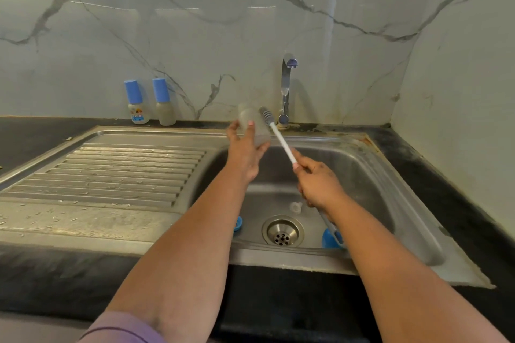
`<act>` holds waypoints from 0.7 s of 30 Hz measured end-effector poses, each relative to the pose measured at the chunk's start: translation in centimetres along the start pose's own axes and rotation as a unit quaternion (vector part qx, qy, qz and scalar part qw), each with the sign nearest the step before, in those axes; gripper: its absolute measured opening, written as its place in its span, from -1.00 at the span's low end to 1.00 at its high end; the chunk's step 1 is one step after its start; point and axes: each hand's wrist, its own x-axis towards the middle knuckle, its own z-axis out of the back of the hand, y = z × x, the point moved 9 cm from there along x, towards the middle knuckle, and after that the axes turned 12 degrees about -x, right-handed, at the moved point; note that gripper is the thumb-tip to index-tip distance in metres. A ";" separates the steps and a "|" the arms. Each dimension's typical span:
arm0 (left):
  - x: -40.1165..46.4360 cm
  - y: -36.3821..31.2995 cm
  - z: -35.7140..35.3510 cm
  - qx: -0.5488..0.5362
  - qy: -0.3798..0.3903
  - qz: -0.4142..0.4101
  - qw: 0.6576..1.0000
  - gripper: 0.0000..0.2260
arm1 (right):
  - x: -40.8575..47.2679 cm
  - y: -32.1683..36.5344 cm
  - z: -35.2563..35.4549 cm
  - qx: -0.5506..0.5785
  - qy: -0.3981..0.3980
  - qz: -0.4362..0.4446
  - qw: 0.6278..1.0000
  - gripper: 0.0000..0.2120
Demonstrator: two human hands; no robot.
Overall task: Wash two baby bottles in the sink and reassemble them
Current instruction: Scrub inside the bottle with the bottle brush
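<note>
- The left hand (243, 147), a little above the frame's centre, is gripping a clear bottle body (254, 127) over the sink basin (362, 175); the thumb and fingers are curling round the lower part of the bottle, so most of it is sticking out above and beyond the hand, tilting toward the upper left.
- The right hand (316, 182), just right of centre, is pinching the white handle of a bottle brush (281, 142) near its lower end, fingers closed round it.
- The brush is slanting up and to the left from that grip, its grey bristle head lying just beside the bottle's right side; whether they are touching is unclear.
- A blue part (238, 225) is lying on the basin floor left of the drain (282, 234), partly hidden by the left forearm.
- Another blue part (331, 238) is sitting right of the drain, below the right wrist, and a small clear piece (296, 207) is lying just above the drain.
- Two capped bottles with blue caps, one printed (136, 104) and one plain (164, 103), are standing upright side by side against the wall in the upper left, well apart from both hands.
- The tap (287, 86) is standing behind the basin, above the brush head.
</note>
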 end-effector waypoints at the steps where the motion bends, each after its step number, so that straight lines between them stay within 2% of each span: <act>1: -0.4 0.7 -0.9 0.016 0.022 0.011 1.000 -0.62 | 0.4 -0.2 0.3 0.003 -0.022 -0.005 1.000 -0.63; 3: -0.4 0.9 -1.1 0.016 0.015 0.018 1.000 -0.64 | 0.5 -0.6 0.6 0.042 -0.012 -0.024 0.999 -0.62; 7: 1.5 -2.3 2.8 -0.058 -0.082 -0.015 0.995 -0.64 | -1.0 -0.5 -0.6 0.064 0.121 -0.017 0.990 -0.63; 9: 2.0 -3.4 4.5 -0.076 -0.098 -0.019 0.992 -0.65 | -1.6 -0.1 -1.2 0.054 0.149 -0.008 0.987 -0.64; 11: 1.8 -2.6 4.6 -0.083 -0.065 0.020 0.994 -0.64 | -1.6 0.3 -1.3 0.037 0.120 -0.001 0.992 -0.64; 14: 0.4 -0.3 2.4 -0.049 0.012 0.089 0.995 -0.64 | -0.8 0.7 -0.5 0.005 0.027 0.011 1.000 -0.62; 16: -0.2 0.7 1.2 -0.023 0.032 0.101 0.994 -0.65 | -0.3 0.6 0.2 0.002 -0.007 0.008 1.000 -0.62; 18: -0.1 1.0 1.1 -0.017 0.022 0.093 0.995 -0.65 | -0.3 0.1 0.4 0.026 0.009 -0.010 1.000 -0.62; 21: 0.2 0.3 1.8 -0.007 0.016 0.071 0.997 -0.51 | -1.1 -0.2 -0.3 0.074 0.089 -0.030 0.993 -0.62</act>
